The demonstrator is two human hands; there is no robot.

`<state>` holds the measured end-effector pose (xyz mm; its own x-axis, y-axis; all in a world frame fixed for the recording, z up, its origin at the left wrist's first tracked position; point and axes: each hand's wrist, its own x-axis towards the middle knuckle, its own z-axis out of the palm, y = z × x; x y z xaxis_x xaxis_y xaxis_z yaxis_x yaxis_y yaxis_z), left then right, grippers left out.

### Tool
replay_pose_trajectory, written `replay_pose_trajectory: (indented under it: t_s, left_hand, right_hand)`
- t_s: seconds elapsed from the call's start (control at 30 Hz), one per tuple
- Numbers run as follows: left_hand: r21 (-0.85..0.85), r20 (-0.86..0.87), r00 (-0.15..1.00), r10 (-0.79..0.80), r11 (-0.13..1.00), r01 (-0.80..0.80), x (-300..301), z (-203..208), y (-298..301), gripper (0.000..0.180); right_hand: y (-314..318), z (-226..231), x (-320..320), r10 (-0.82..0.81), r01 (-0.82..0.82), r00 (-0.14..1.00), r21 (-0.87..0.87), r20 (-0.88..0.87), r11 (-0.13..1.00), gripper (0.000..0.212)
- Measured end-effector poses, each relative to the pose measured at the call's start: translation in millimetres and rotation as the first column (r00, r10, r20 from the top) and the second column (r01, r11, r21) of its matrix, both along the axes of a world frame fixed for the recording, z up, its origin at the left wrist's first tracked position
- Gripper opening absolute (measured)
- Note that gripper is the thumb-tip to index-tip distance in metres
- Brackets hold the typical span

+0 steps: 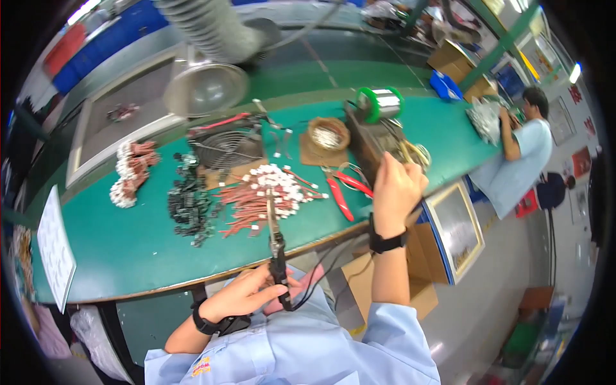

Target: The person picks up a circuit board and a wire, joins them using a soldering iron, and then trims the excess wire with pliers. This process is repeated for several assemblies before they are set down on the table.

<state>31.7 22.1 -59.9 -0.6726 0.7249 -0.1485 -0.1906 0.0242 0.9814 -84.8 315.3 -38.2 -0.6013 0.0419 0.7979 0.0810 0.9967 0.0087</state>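
My left hand (247, 294) grips the dark handle of a soldering iron (276, 240), held close to my chest with its metal tip pointing up over the green bench (128, 247). My right hand (396, 189) is raised at the bench's right end with its fingers pinched shut on a thin wire or small part; it is too small to name. Right behind that hand are a dark fixture (369, 138) and yellowish wire loops (417, 153). A pile of red wires with white connectors (269, 192) lies past the iron's tip.
Red-handled pliers (340, 192), a heap of black parts (189, 202), a red-and-white wire bundle (131, 170), a wire fan guard (224, 147), a round dish (328, 133), a green solder spool (380, 101) and an extraction hose with funnel (205, 86) crowd the bench. Another person (520, 154) works at the right.
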Motion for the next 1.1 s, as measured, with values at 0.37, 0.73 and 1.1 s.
replay_pose_trajectory:
  t_s: [0.37,0.73,1.1]
  left_hand:
    - [0.166,-0.175,0.932,0.317,0.943,-0.290,22,11,-19,0.032]
    - [0.435,0.108,0.834,0.541,0.728,-0.529,2,44,33,0.026]
    - [0.188,-0.296,0.920,0.256,0.960,-0.207,16,12,26,0.032]
  right_hand:
    - [-52,78,173,0.927,-0.544,0.128,-0.757,0.352,0.362,0.030]
    - [-136,-25,172,0.809,-0.382,0.513,-0.920,-0.287,-0.085,0.037]
    - [-139,-11,145,0.591,-0.445,0.728,-0.895,-0.349,0.020,0.037]
